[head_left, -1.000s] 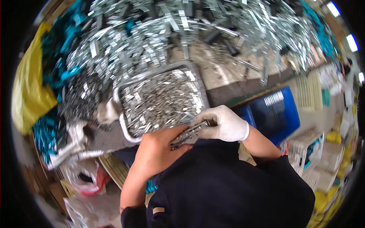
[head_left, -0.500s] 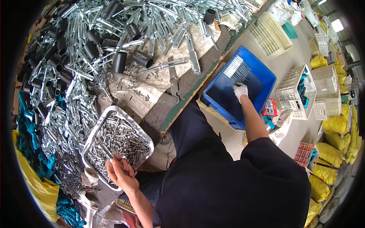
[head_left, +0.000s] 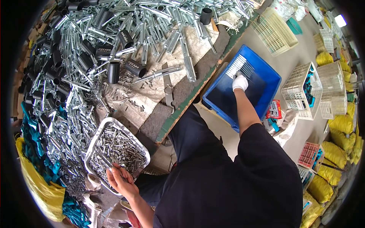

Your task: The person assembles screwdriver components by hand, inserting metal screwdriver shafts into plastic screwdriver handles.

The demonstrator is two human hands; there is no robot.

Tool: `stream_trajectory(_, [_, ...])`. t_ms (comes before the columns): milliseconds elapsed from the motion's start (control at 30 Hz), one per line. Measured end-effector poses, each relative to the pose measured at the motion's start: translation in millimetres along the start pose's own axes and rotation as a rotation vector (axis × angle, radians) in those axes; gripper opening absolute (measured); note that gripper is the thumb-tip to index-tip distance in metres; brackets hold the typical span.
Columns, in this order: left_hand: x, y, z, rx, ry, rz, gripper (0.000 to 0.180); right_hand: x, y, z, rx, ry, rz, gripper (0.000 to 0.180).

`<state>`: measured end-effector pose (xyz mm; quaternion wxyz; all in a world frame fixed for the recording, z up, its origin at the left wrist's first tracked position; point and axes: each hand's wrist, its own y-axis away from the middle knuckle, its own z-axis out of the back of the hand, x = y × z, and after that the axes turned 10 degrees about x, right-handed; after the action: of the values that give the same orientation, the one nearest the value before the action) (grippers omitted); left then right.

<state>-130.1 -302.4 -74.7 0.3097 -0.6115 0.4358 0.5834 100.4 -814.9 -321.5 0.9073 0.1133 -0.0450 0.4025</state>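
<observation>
My bare left hand is closed round a silver metal tube, which points up and to the left. The hand is over the near edge of a white-rimmed basin heaped with short silver metal pins. My right hand, in a white glove, reaches inside a blue plastic crate. Its fingers are curled against the near end of a row of slim silver rods lying side by side; whatever sits between those fingertips is hidden.
The bench, edged in green, carries a large pile of metal rods, black sleeves and small springs. Cream plastic crates stand on the floor to the right, beside yellow sacks. Teal parts lie at far left.
My right hand has moved farther into the blue crate, up to the row of rods. My left hand still holds the tube over the basin; the whole view has shifted slightly.
</observation>
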Motion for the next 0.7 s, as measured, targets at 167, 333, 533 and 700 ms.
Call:
stream_trajectory(167, [0,-5,-10,0.007,-0.026,0.005,0.023,-16,-22,-9,0.016,0.107,0.088,0.015])
stream_trajectory(333, [-2,0,-3,-0.03,-0.015,-0.017,0.025,-11,-8,-4,0.078,0.036,0.172,0.022])
stream_trajectory(533, [-20,1,-8,-0.035,0.071,0.108,0.016,22,117,113,0.382,-1.345,0.176,0.032])
stream_trajectory(700, [-42,2,-37,0.363,-0.082,0.136,0.015,120,269,186,1.004,-1.625,0.504,0.025])
